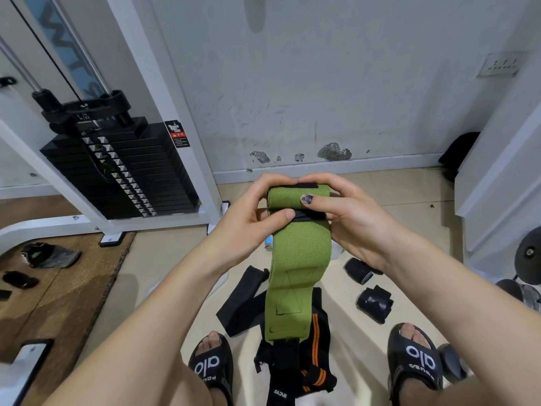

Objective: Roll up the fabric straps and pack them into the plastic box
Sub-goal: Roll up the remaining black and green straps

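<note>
A green fabric strap [297,259] hangs in front of me, its upper end partly wound into a roll. My left hand [251,212] grips the roll's left end, thumb pressed under it. My right hand [348,212] holds the right end, thumb lying across the green roll. The strap's loose tail drops toward the floor between my feet. Below it lie a flat black strap [243,303] and a black strap with orange stripes [314,347]. Two rolled black straps [358,269] [374,303] sit on the floor to the right. The plastic box is mostly hidden behind my arms and the strap.
A white weight machine with a black weight stack [123,168] stands at the left. The white wall [322,98] is close ahead. Dark gloves [49,254] lie on a brown mat at the left. My sandalled feet [213,367] [415,356] flank the straps. Dumbbells [527,259] are at the right edge.
</note>
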A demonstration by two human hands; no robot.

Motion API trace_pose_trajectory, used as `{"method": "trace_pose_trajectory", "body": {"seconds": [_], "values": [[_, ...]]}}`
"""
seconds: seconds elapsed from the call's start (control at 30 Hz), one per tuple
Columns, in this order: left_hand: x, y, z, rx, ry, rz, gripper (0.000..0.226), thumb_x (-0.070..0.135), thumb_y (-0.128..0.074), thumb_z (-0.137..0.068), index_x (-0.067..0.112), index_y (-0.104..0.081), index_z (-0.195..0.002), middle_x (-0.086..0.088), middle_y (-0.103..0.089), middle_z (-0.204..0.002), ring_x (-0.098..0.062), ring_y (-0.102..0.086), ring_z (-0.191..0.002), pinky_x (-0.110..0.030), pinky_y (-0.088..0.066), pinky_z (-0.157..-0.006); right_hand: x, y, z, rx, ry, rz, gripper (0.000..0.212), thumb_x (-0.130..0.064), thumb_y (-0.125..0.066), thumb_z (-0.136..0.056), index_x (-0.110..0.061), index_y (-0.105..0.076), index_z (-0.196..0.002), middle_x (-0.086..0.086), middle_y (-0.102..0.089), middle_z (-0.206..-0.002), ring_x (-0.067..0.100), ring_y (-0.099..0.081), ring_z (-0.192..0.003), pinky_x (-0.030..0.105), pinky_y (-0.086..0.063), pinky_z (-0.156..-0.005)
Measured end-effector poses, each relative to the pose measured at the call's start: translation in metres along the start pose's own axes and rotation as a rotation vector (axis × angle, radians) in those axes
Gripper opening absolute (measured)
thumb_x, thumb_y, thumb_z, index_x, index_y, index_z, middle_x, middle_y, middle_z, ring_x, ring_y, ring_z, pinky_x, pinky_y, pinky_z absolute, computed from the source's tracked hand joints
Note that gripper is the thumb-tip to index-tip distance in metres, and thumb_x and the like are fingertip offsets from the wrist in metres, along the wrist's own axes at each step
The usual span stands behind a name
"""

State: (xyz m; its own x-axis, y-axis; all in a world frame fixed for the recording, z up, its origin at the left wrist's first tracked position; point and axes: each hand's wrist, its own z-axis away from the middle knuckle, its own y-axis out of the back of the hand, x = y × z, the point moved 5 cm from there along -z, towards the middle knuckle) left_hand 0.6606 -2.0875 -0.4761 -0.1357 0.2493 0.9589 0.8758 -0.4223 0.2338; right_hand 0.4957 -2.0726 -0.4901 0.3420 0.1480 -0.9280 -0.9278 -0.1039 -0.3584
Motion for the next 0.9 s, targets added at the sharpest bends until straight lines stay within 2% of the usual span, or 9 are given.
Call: {"method": "trace_pose_trajectory", "body": {"seconds": [0.17, 0.3, 0.43, 0.5, 0.53, 0.63, 0.7, 0.77, 0.9], "values": [[0.002, 0.003, -0.001, 0.043, -0.027, 0.001, 0.030, -0.009, -0.064, -0.094, 0.016, -0.062, -0.111, 0.014, -0.072, -0.103, -0.003, -0.067, -0.078, -0.017, -0.052, -0.074, 0.002, 0.000, -0.001, 0.009, -0.067, -0.028, 0.039, 0.002, -0.065, -0.092, -0.004, -0.062, -0.130, 0.029, -0.066, -0.126, 0.045, -0.063, -0.121, 0.051, -0.049, -0.108], [0.002, 0.004, -0.002, 0.066, -0.073, -0.023, 0.032, 0.008, -0.071, -0.089, 0.037, -0.068, -0.103, -0.020, -0.062, -0.126, -0.031, -0.067, -0.107, -0.050, -0.056, -0.089, 0.008, -0.004, -0.002, -0.003, -0.135, 0.147, 0.027, -0.029, -0.069, -0.096, -0.022, -0.069, -0.122, 0.005, -0.076, -0.115, 0.023, -0.073, -0.106, 0.042, -0.055, -0.097], [0.003, 0.003, -0.003, 0.082, -0.093, -0.062, 0.032, 0.013, -0.072, -0.088, 0.041, -0.068, -0.102, -0.016, -0.061, -0.124, -0.039, -0.062, -0.110, -0.066, -0.051, -0.089, 0.004, -0.005, -0.001, 0.018, -0.086, 0.145, 0.029, -0.028, -0.067, -0.097, -0.015, -0.069, -0.123, 0.008, -0.076, -0.114, 0.021, -0.073, -0.101, 0.038, -0.057, -0.086], [0.004, 0.002, -0.003, 0.072, -0.095, -0.045, 0.030, 0.012, -0.075, -0.089, 0.036, -0.068, -0.105, -0.014, -0.064, -0.121, -0.033, -0.065, -0.102, -0.057, -0.055, -0.083, 0.002, -0.005, 0.000, 0.012, -0.072, 0.062, 0.032, -0.020, -0.067, -0.096, -0.007, -0.066, -0.125, 0.018, -0.073, -0.121, 0.030, -0.073, -0.108, 0.045, -0.057, -0.094], [0.003, 0.002, -0.003, 0.067, -0.085, -0.013, 0.028, 0.009, -0.075, -0.091, 0.031, -0.067, -0.107, -0.011, -0.067, -0.118, -0.023, -0.068, -0.098, -0.045, -0.057, -0.082, 0.002, -0.005, 0.000, 0.006, -0.071, 0.026, 0.033, -0.017, -0.068, -0.096, -0.005, -0.064, -0.126, 0.022, -0.071, -0.122, 0.036, -0.071, -0.112, 0.049, -0.056, -0.097], [0.003, -0.001, -0.004, 0.078, -0.029, 0.018, 0.017, 0.011, -0.063, -0.100, 0.022, -0.061, -0.112, 0.023, -0.067, -0.090, 0.004, -0.062, -0.077, -0.012, -0.049, -0.069, 0.001, -0.005, -0.001, -0.011, -0.052, -0.014, 0.028, -0.010, -0.067, -0.095, -0.008, -0.065, -0.122, 0.016, -0.074, -0.110, 0.032, -0.074, -0.099, 0.041, -0.060, -0.086], [0.000, -0.002, -0.005, 0.114, 0.069, 0.102, 0.012, 0.028, -0.053, -0.105, 0.027, -0.058, -0.117, 0.025, -0.062, -0.081, 0.004, -0.060, -0.068, -0.012, -0.046, -0.065, -0.002, -0.006, -0.002, -0.007, -0.023, 0.003, 0.025, -0.006, -0.068, -0.093, -0.015, -0.066, -0.117, 0.011, -0.073, -0.098, 0.026, -0.071, -0.088, 0.035, -0.057, -0.077], [-0.006, -0.004, -0.005, 0.110, 0.173, 0.158, 0.023, 0.042, -0.047, -0.106, 0.027, -0.057, -0.120, 0.015, -0.069, -0.092, -0.003, -0.067, -0.078, -0.022, -0.051, -0.071, -0.003, -0.006, -0.003, -0.006, 0.018, 0.019, 0.029, -0.001, -0.069, -0.091, -0.018, -0.065, -0.113, 0.011, -0.071, -0.097, 0.026, -0.068, -0.086, 0.035, -0.054, -0.077], [-0.010, -0.006, -0.005, 0.098, 0.218, 0.209, 0.018, 0.029, -0.050, -0.107, 0.023, -0.058, -0.123, 0.003, -0.072, -0.106, -0.013, -0.071, -0.094, -0.027, -0.056, -0.073, -0.004, -0.008, -0.003, -0.007, 0.068, 0.064, 0.035, 0.006, -0.068, -0.089, -0.017, -0.064, -0.114, 0.007, -0.071, -0.095, 0.021, -0.068, -0.081, 0.030, -0.055, -0.070]]}}
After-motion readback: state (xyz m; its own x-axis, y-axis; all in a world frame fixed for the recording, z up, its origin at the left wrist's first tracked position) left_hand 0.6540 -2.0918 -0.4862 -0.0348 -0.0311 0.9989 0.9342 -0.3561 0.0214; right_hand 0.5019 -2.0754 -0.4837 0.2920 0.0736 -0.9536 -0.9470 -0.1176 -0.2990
